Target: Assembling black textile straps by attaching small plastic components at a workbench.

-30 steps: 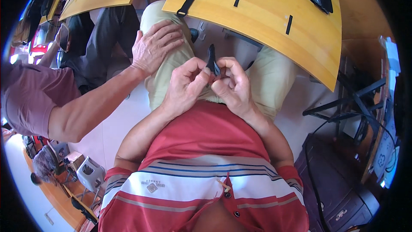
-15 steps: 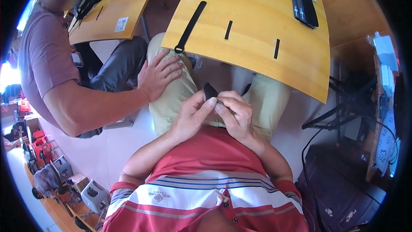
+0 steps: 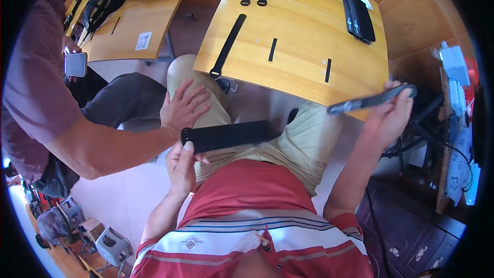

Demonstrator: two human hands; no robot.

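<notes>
My left hand [image 3: 181,167] is closed on one end of a wide black fabric strap [image 3: 229,137], thumb on top. The strap stretches out to the right over my lap, its far end smeared by motion. Off to the right, my raised right hand [image 3: 390,121] pinches the end of a second black strap [image 3: 360,105]. That one is narrower in view, with pale print, and points left past the table's near edge. The two straps are apart from each other.
A yellow wooden table [image 3: 298,72] stands ahead, bearing straps with end loops [image 3: 229,44], short black strips [image 3: 272,50] and black folded pieces [image 3: 358,18]. A co-worker's hand [image 3: 185,105] rests on my left knee. Dark cabinets [image 3: 406,226] stand at right.
My hands were together above my lap around a small, folded-looking black piece. They have parted widely, the right one moving far right, and each now has a black strap extended from it.
</notes>
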